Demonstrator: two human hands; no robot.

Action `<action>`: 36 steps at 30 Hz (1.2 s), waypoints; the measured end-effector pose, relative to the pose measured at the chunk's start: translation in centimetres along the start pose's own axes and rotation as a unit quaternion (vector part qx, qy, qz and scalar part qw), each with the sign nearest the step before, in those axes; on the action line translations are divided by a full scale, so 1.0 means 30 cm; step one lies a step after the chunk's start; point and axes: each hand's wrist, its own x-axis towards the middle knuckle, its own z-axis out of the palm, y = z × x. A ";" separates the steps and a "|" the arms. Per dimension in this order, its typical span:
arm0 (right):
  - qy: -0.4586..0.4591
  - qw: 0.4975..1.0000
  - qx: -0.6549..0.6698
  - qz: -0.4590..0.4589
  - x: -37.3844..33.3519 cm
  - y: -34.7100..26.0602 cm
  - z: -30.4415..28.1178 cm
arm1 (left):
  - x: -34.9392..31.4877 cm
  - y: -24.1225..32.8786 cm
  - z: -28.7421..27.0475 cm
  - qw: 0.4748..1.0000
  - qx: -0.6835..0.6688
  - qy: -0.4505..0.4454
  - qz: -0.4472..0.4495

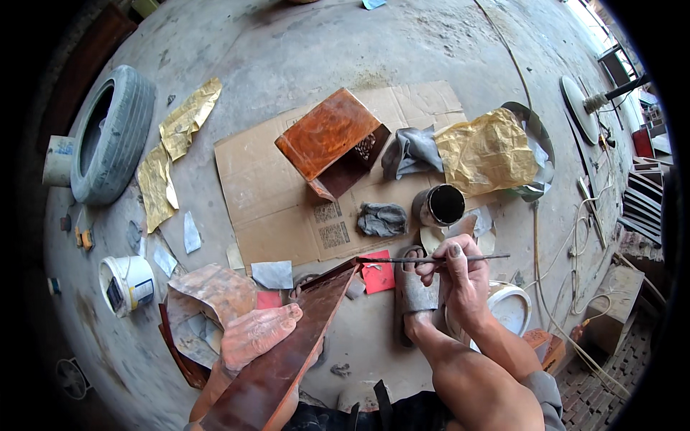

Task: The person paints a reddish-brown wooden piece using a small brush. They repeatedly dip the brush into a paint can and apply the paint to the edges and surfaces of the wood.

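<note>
Your right hand [466,276] and left hand [259,334] are both bare, with no gloves, and the right thumbnail carries a stain. A loose grey sleeve [549,396] shows at the near right, with your right forearm bare beyond its edge. Dark, nearly black clothing [420,413] covers your lap at the near edge, where flat black strap ends [383,402] stick up. Your right lower leg is uncovered, and that foot wears a greyish, open-toed sandal [420,294] with a broad band and a darker sole.

Stained grey floor [302,54]; brick paving [600,391], perhaps, lower right
</note>
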 end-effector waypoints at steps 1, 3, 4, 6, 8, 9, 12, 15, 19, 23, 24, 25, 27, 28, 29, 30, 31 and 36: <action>-0.002 1.000 -0.003 0.003 0.001 0.000 -0.001 | 0.001 0.001 0.000 1.000 0.000 -0.002 0.000; -0.006 1.000 -0.004 0.004 0.002 0.001 0.000 | 0.002 -0.006 -0.002 1.000 0.000 -0.007 0.000; -0.007 1.000 -0.003 0.002 0.003 0.002 0.001 | 0.005 -0.006 -0.003 1.000 0.000 -0.007 -0.001; -0.010 1.000 0.000 0.001 0.007 0.004 0.006 | 0.002 -0.006 -0.008 1.000 0.002 -0.009 -0.002; -0.005 1.000 -0.002 0.002 0.006 0.005 0.004 | -0.001 -0.015 -0.004 1.000 -0.001 -0.010 -0.001; -0.006 1.000 -0.005 0.003 0.006 0.006 0.004 | 0.001 -0.020 0.000 1.000 -0.002 -0.010 -0.002; -0.007 1.000 -0.010 0.002 0.000 0.005 -0.007 | 0.011 -0.022 0.001 1.000 -0.006 -0.018 -0.001; -0.010 1.000 -0.014 -0.002 0.004 0.013 -0.012 | 0.013 -0.020 -0.006 1.000 -0.004 -0.018 -0.003; -0.001 1.000 -0.015 -0.009 0.006 0.016 -0.025 | 0.014 -0.017 -0.006 1.000 -0.003 -0.021 -0.005; -0.013 1.000 -0.010 -0.006 0.005 0.015 -0.028 | 0.013 -0.018 -0.006 1.000 -0.003 -0.024 -0.007; -0.013 1.000 -0.011 0.000 0.005 0.015 -0.024 | 0.012 -0.015 -0.007 1.000 -0.004 -0.024 -0.006; -0.013 1.000 -0.013 0.006 0.005 0.017 -0.020 | 0.011 -0.017 -0.008 1.000 -0.003 -0.025 -0.007; -0.010 1.000 -0.014 0.007 0.005 0.021 -0.020 | 0.012 -0.018 -0.009 1.000 -0.003 -0.026 -0.008; -0.007 1.000 -0.014 0.001 0.007 0.026 -0.024 | 0.009 -0.018 -0.008 1.000 -0.002 -0.029 -0.008; -0.004 1.000 -0.015 -0.004 0.009 0.029 -0.027 | 0.014 -0.019 -0.010 1.000 -0.003 -0.029 -0.009; -0.002 1.000 -0.011 -0.003 0.008 0.028 -0.027 | 0.014 -0.020 -0.010 1.000 -0.003 -0.030 -0.009; 0.000 1.000 -0.009 -0.002 0.006 0.025 -0.028 | 0.012 -0.020 -0.009 0.999 -0.005 -0.030 -0.009; -0.014 1.000 -0.004 0.003 0.009 0.019 -0.018 | 0.016 -0.010 -0.011 1.000 -0.003 -0.030 -0.010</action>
